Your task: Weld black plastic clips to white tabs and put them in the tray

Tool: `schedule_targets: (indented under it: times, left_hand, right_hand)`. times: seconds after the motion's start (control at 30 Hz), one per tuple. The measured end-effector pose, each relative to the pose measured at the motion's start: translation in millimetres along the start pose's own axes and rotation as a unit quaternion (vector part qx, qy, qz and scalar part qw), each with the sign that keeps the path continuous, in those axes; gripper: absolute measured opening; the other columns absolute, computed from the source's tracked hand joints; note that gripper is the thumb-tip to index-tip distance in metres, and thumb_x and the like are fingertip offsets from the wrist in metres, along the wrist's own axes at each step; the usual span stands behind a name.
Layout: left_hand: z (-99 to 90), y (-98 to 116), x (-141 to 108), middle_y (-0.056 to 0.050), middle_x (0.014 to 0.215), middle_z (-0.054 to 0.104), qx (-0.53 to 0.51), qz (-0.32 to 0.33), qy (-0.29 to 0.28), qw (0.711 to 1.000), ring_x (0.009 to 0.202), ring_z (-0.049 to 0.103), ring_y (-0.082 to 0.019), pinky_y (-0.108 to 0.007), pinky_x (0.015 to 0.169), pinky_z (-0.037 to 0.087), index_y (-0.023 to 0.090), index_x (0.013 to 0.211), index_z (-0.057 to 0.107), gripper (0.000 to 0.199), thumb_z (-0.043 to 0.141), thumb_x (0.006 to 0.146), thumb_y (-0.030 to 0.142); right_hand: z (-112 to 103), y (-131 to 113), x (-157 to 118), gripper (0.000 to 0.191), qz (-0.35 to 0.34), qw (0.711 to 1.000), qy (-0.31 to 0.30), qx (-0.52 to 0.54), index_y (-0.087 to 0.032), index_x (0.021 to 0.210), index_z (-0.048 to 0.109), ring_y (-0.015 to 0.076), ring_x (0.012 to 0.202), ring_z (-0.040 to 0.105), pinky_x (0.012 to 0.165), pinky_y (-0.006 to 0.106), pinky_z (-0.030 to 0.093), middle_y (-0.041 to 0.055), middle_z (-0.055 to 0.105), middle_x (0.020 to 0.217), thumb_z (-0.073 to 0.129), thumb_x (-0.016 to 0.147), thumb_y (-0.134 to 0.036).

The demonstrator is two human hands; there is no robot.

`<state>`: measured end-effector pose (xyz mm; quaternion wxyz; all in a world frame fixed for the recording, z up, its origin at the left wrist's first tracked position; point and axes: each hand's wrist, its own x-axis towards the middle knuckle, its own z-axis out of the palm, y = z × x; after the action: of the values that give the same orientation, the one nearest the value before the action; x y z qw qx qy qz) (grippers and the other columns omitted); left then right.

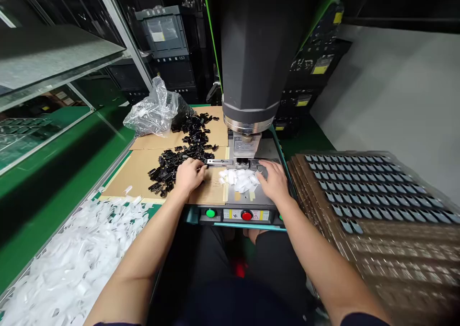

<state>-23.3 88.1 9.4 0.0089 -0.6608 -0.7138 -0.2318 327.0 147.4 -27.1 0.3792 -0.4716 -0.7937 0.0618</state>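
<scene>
My left hand [189, 176] is closed, its fingertips by the left end of a metal slide bar [220, 162]; what it pinches is too small to make out. Against it spreads a pile of small black plastic parts [168, 168] on cardboard. My right hand [275, 181] lies with fingers stretched out at the right of the fixture, its thumb by a heap of thin white plastic pieces [241, 179]. Between my hands, a dark part [241, 162] sits in the fixture below the clear press head [246, 146].
A green button [210, 213] and a red button [247, 215] are on the machine's front. Many white pieces [79, 249] cover the left table. A plastic bag [154, 110] stands behind the black pile. Stacked brown trays [395, 239] hold grey-blue parts at right.
</scene>
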Motion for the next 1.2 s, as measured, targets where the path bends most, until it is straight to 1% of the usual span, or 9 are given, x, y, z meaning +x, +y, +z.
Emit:
schedule_targets:
  times: [0.23, 0.37, 0.5, 0.57, 0.67, 0.73, 0.8, 0.97, 1.2]
  left_hand:
    - [56.9, 83.2, 39.9, -0.012, 0.124, 0.073, -0.195, 0.082, -0.066, 0.975, 0.112, 0.069, -0.028, -0.039, 0.099, 0.055, 0.019, 0.131, 0.073, 0.04, 0.076, 0.094, 0.035]
    - [74.0, 99.5, 58.8, -0.01, 0.113, 0.073, -0.254, 0.08, -0.09, 0.96, 0.102, 0.069, -0.026, -0.037, 0.094, 0.056, 0.019, 0.114, 0.078, 0.025, 0.076, 0.09, 0.023]
    - [72.9, 99.5, 64.0, -0.006, 0.094, 0.072, -0.335, 0.028, -0.096, 0.937, 0.085, 0.067, -0.022, -0.035, 0.086, 0.057, 0.018, 0.103, 0.081, 0.017, 0.079, 0.088, 0.026]
    - [69.7, 98.7, 53.0, -0.004, 0.084, 0.071, -0.412, -0.024, -0.097, 0.906, 0.077, 0.066, -0.02, -0.035, 0.081, 0.057, 0.018, 0.105, 0.081, 0.021, 0.08, 0.089, 0.032]
    - [64.7, 100.8, 15.1, -0.003, 0.084, 0.073, -0.559, -0.1, -0.087, 0.819, 0.074, 0.066, -0.018, -0.033, 0.079, 0.058, 0.018, 0.116, 0.079, 0.038, 0.086, 0.085, 0.039]
    - [60.4, 105.4, -18.7, -0.003, 0.086, 0.074, -0.629, -0.115, -0.085, 0.764, 0.077, 0.068, -0.017, -0.033, 0.08, 0.058, 0.019, 0.118, 0.077, 0.047, 0.091, 0.079, 0.041]
    - [54.7, 111.9, -51.5, -0.002, 0.085, 0.073, -0.663, -0.115, -0.087, 0.735, 0.077, 0.068, -0.016, -0.032, 0.08, 0.058, 0.02, 0.117, 0.076, 0.049, 0.094, 0.077, 0.042]
    - [41.6, 126.1, -101.5, 0.0, 0.084, 0.072, -0.68, -0.123, -0.07, 0.72, 0.075, 0.067, -0.015, -0.031, 0.081, 0.059, 0.022, 0.115, 0.075, 0.044, 0.093, 0.081, 0.042]
    - [36.1, 131.6, -117.2, -0.004, 0.097, 0.077, -0.698, -0.122, -0.07, 0.702, 0.085, 0.072, -0.016, -0.031, 0.088, 0.059, 0.021, 0.113, 0.074, 0.041, 0.094, 0.081, 0.036]
  right_hand:
    - [33.0, -17.5, 56.7, 0.035, 0.08, 0.988, -0.122, -0.05, -0.017, 0.125, 0.07, 0.0331, 0.117, 0.061, 0.102, 0.044, 0.052, 0.0155, 0.075, 0.121, 0.073, 0.093, -0.033]
    - [37.6, -22.1, 66.8, 0.027, 0.104, 0.986, -0.125, -0.019, -0.018, 0.119, 0.074, 0.0289, 0.112, 0.065, 0.101, 0.038, 0.051, 0.0137, 0.076, 0.117, 0.072, 0.094, -0.03]
    - [37.0, -20.1, 71.9, 0.018, 0.183, 0.971, -0.106, 0.108, -0.018, 0.104, 0.076, 0.0248, 0.092, 0.071, 0.089, 0.035, 0.054, 0.0087, 0.077, 0.093, 0.069, 0.091, -0.028]
    - [35.2, -18.9, 64.6, 0.021, 0.221, 0.948, -0.069, 0.219, -0.018, 0.104, 0.075, 0.0236, 0.088, 0.072, 0.087, 0.036, 0.056, 0.0072, 0.078, 0.09, 0.07, 0.089, -0.031]
    - [29.7, -25.1, 34.8, 0.035, 0.241, 0.898, 0.002, 0.369, -0.018, 0.112, 0.074, 0.0236, 0.094, 0.074, 0.089, 0.039, 0.06, 0.0088, 0.08, 0.101, 0.075, 0.083, -0.037]
    - [23.7, -38.5, 6.4, 0.043, 0.237, 0.867, 0.017, 0.438, -0.02, 0.117, 0.073, 0.0241, 0.096, 0.074, 0.09, 0.042, 0.062, 0.0092, 0.08, 0.106, 0.08, 0.08, -0.04]
    - [15.9, -58.1, -21.8, 0.044, 0.225, 0.846, 0.011, 0.483, -0.022, 0.12, 0.071, 0.0247, 0.101, 0.075, 0.094, 0.044, 0.063, 0.0092, 0.079, 0.111, 0.082, 0.08, -0.04]
    - [-4.0, -101.1, -65.8, 0.039, 0.215, 0.843, 0.003, 0.494, -0.025, 0.123, 0.068, 0.0267, 0.12, 0.073, 0.111, 0.048, 0.058, 0.011, 0.076, 0.129, 0.08, 0.087, -0.036]
    - [-14.8, -111.0, -84.7, 0.038, 0.224, 0.852, 0.001, 0.473, -0.025, 0.123, 0.068, 0.0267, 0.121, 0.073, 0.114, 0.048, 0.057, 0.0098, 0.077, 0.123, 0.079, 0.088, -0.034]
